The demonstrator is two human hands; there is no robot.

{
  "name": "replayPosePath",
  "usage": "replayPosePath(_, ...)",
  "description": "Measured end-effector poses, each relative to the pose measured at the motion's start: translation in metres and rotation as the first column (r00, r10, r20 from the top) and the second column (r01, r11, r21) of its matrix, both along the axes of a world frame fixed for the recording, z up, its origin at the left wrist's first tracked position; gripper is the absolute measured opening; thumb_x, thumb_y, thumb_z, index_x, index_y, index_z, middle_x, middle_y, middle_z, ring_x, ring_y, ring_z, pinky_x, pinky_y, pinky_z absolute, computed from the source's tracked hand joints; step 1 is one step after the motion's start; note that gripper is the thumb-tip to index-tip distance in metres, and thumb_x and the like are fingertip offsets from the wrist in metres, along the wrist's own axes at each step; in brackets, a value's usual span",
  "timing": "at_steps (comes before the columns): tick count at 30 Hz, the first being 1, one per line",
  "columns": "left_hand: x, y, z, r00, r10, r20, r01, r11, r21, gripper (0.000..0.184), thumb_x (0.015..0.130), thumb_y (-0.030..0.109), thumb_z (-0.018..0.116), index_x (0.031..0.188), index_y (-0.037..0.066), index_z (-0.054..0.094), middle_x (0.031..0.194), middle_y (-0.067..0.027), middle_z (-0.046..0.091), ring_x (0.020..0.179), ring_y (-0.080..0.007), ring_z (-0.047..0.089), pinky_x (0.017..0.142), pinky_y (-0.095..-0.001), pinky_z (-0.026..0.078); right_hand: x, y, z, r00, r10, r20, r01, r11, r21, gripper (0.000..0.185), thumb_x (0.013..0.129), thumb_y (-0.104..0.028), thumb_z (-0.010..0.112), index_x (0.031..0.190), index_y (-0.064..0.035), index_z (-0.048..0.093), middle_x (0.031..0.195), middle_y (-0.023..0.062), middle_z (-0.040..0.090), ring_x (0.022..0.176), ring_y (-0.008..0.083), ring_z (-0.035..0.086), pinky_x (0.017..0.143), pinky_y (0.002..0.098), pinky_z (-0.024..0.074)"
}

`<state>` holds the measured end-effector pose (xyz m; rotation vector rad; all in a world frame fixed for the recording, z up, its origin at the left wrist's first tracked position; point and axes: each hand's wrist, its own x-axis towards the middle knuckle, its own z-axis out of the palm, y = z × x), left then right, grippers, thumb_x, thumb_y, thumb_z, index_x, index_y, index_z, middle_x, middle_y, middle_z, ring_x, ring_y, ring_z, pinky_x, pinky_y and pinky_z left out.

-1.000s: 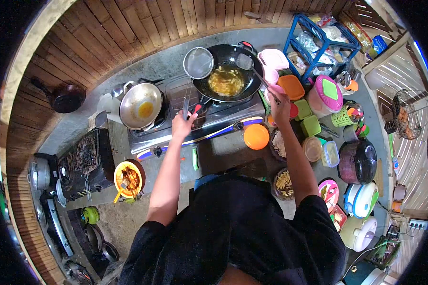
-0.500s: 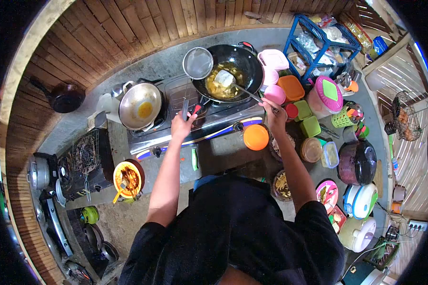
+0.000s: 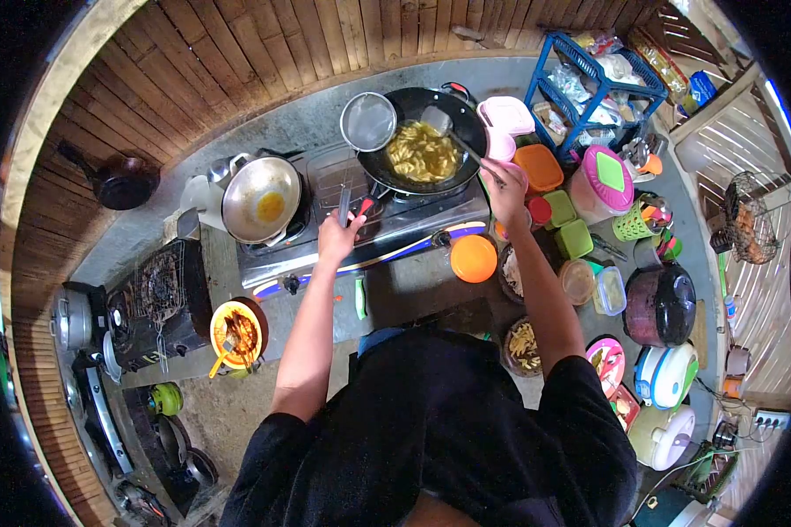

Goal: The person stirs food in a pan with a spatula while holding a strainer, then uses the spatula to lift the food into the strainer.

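- Left hand [image 3: 337, 237] clamped round the strainer [image 3: 368, 122] handle, mesh over the wok [image 3: 466, 114] rim, probably so drips land inside.
- Right hand [image 3: 506, 193] wrapped round the spatula [image 3: 436, 119]; long handle likely keeps my fingers off the heat.
- Pale food pieces [image 3: 424, 154] sit in the wok's oil.
- Half a second ago the blade was mid-oil; now it's up by the far side.

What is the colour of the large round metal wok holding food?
The round metal wok is black; the head view shows it best.
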<state>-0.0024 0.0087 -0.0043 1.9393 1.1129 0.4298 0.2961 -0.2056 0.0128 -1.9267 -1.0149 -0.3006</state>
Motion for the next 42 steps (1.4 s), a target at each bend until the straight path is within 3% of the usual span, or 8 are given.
replayPosePath(3,0.001,0.001,-0.001,1.000,-0.003,-0.014,0.003,1.000,0.011,0.034,0.084,0.033,0.078,0.090,0.006,0.059,0.068,-0.0075,0.067,0.056,-0.0165,0.068,0.055,-0.0339,0.051,-0.002,0.011,-0.005,0.875,0.250,-0.415,-0.187,0.965,0.187,0.027,0.093,-0.022,0.066,0.113,-0.0058,0.071,0.095,0.0102,0.073,0.092,0.0191,0.067,0.089,0.0295,0.0473)
replayPosePath(9,0.000,0.001,-0.001,1.000,-0.002,-0.009,0.002,1.000,0.002,0.033,0.084,0.032,0.078,0.090,0.006,0.058,0.068,-0.0078,0.067,0.056,-0.0166,0.068,0.055,-0.0338,0.051,-0.013,-0.001,0.014,0.742,0.227,-0.631,-0.170,0.974,0.151,0.026,0.094,-0.014,0.063,0.114,0.0024,0.068,0.100,0.0096,0.074,0.096,0.0147,0.067,0.089,0.0259,0.0484)
replayPosePath(13,0.001,0.000,-0.001,1.000,0.015,-0.004,-0.015,1.000,-0.015,0.033,0.084,0.030,0.078,0.091,0.006,0.058,0.068,-0.0081,0.067,0.057,-0.0165,0.068,0.055,-0.0339,0.051,-0.013,-0.013,0.020,0.741,0.248,-0.625,-0.123,0.964,0.237,0.025,0.093,-0.012,0.064,0.112,0.0024,0.069,0.101,0.0115,0.073,0.097,0.0174,0.067,0.090,0.0280,0.0487)
replayPosePath(18,0.000,0.000,0.002,1.000,0.000,-0.028,0.000,1.000,0.000,0.034,0.084,0.034,0.077,0.093,0.006,0.060,0.069,-0.0095,0.069,0.060,-0.0185,0.070,0.059,-0.0349,0.053,0.002,-0.025,0.005,0.999,0.024,-0.030,-0.021,0.996,0.091,0.024,0.090,-0.014,0.067,0.111,-0.0024,0.070,0.101,0.0131,0.070,0.099,0.0230,0.066,0.089,0.0311,0.0496)
replayPosePath(22,0.000,-0.001,0.006,0.998,0.000,-0.062,-0.001,1.000,-0.013,0.036,0.083,0.037,0.077,0.095,0.006,0.061,0.069,-0.0102,0.070,0.061,-0.0198,0.071,0.061,-0.0354,0.055,-0.001,-0.029,0.000,0.999,-0.027,-0.028,0.027,0.999,0.017,0.023,0.089,-0.012,0.066,0.111,-0.0037,0.070,0.101,0.0135,0.070,0.102,0.0261,0.065,0.090,0.0330,0.0497)
replayPosePath(31,0.000,-0.002,0.005,1.000,-0.005,-0.003,0.005,1.000,-0.027,0.035,0.085,0.034,0.076,0.095,0.005,0.061,0.071,-0.0111,0.070,0.060,-0.0197,0.071,0.060,-0.0348,0.054,-0.027,-0.031,-0.005,0.788,0.258,-0.559,-0.150,0.961,0.232,0.028,0.092,-0.014,0.065,0.112,0.0048,0.068,0.099,0.0150,0.073,0.094,0.0182,0.069,0.087,0.0264,0.0494)
replayPosePath(35,0.000,-0.003,0.008,1.000,-0.007,-0.003,0.007,1.000,-0.027,0.034,0.085,0.033,0.076,0.095,0.004,0.061,0.071,-0.0113,0.070,0.060,-0.0199,0.071,0.060,-0.0351,0.054,-0.032,-0.032,0.010,0.844,0.241,-0.480,-0.125,0.957,0.261,0.024,0.095,-0.013,0.061,0.113,-0.0001,0.069,0.102,0.0129,0.072,0.096,0.0143,0.066,0.086,0.0268,0.0492)
replayPosePath(42,0.000,-0.001,0.006,0.999,0.000,-0.034,0.000,1.000,-0.010,0.033,0.084,0.033,0.076,0.095,0.006,0.061,0.069,-0.0108,0.070,0.061,-0.0203,0.071,0.060,-0.0356,0.054,-0.018,-0.044,0.023,0.995,-0.074,-0.067,0.076,0.997,0.033,0.021,0.086,-0.019,0.071,0.106,-0.0136,0.074,0.092,0.0133,0.070,0.089,0.0323,0.065,0.079,0.0393,0.0499)
